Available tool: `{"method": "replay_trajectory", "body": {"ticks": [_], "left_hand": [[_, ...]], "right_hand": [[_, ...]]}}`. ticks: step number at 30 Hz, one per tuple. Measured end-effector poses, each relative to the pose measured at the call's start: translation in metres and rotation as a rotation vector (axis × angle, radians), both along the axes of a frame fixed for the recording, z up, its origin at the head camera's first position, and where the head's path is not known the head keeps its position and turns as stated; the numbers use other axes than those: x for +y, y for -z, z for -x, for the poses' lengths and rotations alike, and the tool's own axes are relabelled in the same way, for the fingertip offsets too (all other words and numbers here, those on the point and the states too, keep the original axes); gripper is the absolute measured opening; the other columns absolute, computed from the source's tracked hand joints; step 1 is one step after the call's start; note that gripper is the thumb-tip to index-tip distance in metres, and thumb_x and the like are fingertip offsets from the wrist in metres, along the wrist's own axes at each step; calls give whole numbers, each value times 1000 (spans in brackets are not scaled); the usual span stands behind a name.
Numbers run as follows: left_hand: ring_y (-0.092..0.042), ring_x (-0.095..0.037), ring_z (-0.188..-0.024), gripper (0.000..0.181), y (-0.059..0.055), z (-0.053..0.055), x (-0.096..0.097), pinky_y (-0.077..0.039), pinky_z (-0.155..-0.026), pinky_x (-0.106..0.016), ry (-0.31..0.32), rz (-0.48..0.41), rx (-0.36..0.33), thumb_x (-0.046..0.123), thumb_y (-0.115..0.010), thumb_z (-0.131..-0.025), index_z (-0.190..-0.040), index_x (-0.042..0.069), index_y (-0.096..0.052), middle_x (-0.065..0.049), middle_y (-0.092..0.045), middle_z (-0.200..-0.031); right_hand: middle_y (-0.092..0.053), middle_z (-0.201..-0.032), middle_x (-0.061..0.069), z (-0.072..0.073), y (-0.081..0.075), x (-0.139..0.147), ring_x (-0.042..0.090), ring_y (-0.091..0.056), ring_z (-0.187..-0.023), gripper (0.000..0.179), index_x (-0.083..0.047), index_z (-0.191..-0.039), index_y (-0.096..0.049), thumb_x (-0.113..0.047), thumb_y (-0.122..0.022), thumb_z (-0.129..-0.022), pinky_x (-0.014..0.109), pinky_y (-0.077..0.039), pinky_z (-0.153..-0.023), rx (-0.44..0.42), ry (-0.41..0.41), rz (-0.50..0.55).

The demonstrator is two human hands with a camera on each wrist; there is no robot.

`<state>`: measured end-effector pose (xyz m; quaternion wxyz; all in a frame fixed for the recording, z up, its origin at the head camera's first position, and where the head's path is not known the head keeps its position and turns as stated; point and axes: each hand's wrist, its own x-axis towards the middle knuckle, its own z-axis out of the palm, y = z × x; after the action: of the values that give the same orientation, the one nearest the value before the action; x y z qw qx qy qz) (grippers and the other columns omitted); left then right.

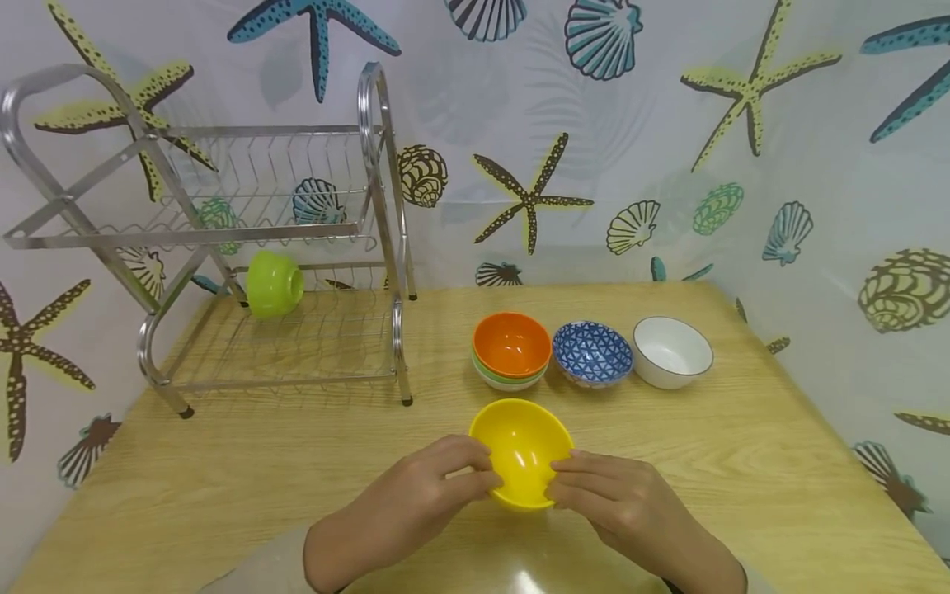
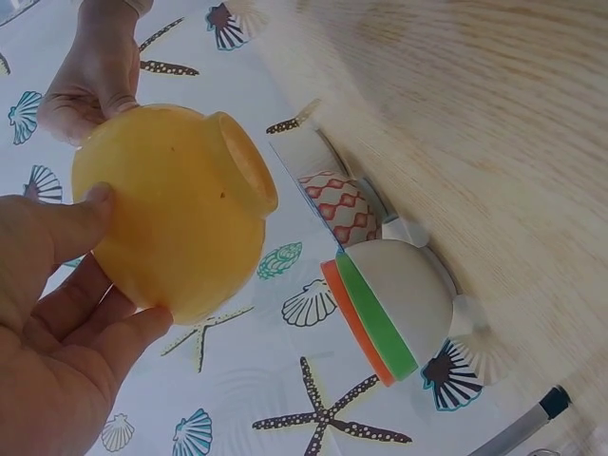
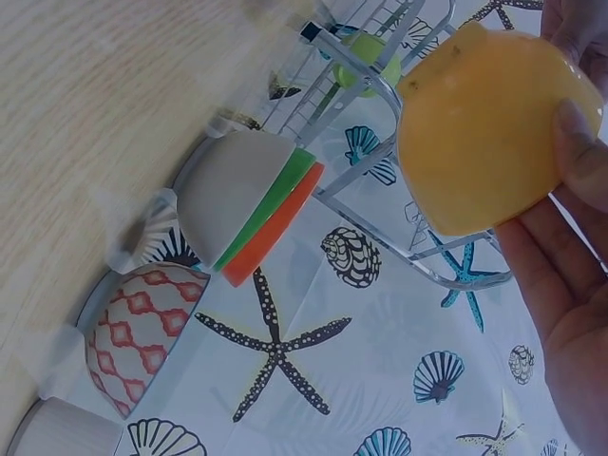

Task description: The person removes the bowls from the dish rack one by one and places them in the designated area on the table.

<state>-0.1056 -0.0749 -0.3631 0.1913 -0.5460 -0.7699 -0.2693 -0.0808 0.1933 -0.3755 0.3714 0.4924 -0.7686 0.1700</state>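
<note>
Both hands hold a yellow bowl (image 1: 522, 445) above the table, its inside facing up toward the head camera. My left hand (image 1: 426, 487) grips the left rim, and my right hand (image 1: 619, 499) pinches the right rim. From the left wrist view, the bowl's outer wall (image 2: 171, 209) and raised foot ring show, with the left thumb pressed on the wall. Behind it stands a stack of bowls (image 1: 512, 346), orange on top, then green, then white. To its right sit a blue-patterned bowl (image 1: 592, 353) and a white bowl with a dark rim (image 1: 672, 353).
A two-tier metal dish rack (image 1: 282, 381) stands at the left of the wooden table (image 1: 297, 462). A lime-green bowl (image 1: 273, 285) rests on its side on the lower tier. A cloth (image 1: 579, 181) printed with starfish and shells hangs behind and at the sides.
</note>
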Motion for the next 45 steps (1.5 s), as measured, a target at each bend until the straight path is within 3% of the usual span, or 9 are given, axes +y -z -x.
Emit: {"method": "replay_trajectory", "body": {"ticks": [8,13,16,21,24,28,36,45], "left_hand": [[-62,-17,-105,30,2,3,1,-48,-96,-21,3,-27,109,9,-79,-76,-105,12,-71,-3,-66,-107],[-62,-20,-107,34,3,3,1,-48,-97,-23,-14,-37,130,12,-78,-78,-111,11,-70,-5,-65,-110],[-61,-22,-112,41,2,3,-1,-48,-97,-25,-26,-47,106,13,-75,-82,-121,9,-64,-7,-64,-116],[-54,-24,-123,55,0,4,-7,-47,-100,-28,-73,-48,5,16,-72,-86,-136,8,-52,-9,-57,-130],[-51,-23,-127,54,-1,7,-12,-46,-101,-29,-108,-55,-57,19,-68,-90,-140,9,-49,-7,-55,-134],[-50,-26,-128,49,-1,14,-20,-47,-101,-35,-149,-89,-90,25,-62,-95,-140,8,-49,-7,-53,-137],[-47,-27,-129,54,5,24,-40,-46,-102,-40,-239,-114,-166,17,-65,-92,-142,9,-45,-8,-47,-143],[-48,-25,-129,59,11,27,-55,-47,-101,-41,-316,-116,-196,15,-68,-90,-143,13,-44,-6,-49,-141]], "right_hand": [[-74,-88,3,0,0,1,18,-70,-81,35,-11,-86,-75,-14,-44,-103,29,-58,-74,-3,4,6],[-74,-88,3,0,-1,1,18,-70,-81,35,-11,-86,-75,-15,-44,-103,29,-58,-74,-11,11,11],[-74,-88,3,0,-1,1,18,-70,-81,35,-11,-86,-75,-16,-45,-103,29,-58,-74,-16,21,19],[-74,-88,4,0,0,2,19,-70,-81,34,-12,-85,-75,-19,-47,-102,27,-57,-76,-37,29,56],[-74,-89,4,0,1,5,19,-70,-81,34,-12,-85,-75,-21,-47,-102,27,-57,-77,-56,42,74],[-74,-89,5,-1,1,11,19,-70,-81,35,-12,-84,-75,-22,-46,-102,26,-57,-77,-68,71,75],[-74,-89,6,-3,-2,46,21,-70,-79,41,-12,-85,-75,-30,-44,-102,17,-53,-82,-69,197,80],[-74,-88,5,-5,-3,84,21,-69,-78,45,-10,-85,-76,-38,-45,-101,7,-46,-87,-72,368,116]]}}
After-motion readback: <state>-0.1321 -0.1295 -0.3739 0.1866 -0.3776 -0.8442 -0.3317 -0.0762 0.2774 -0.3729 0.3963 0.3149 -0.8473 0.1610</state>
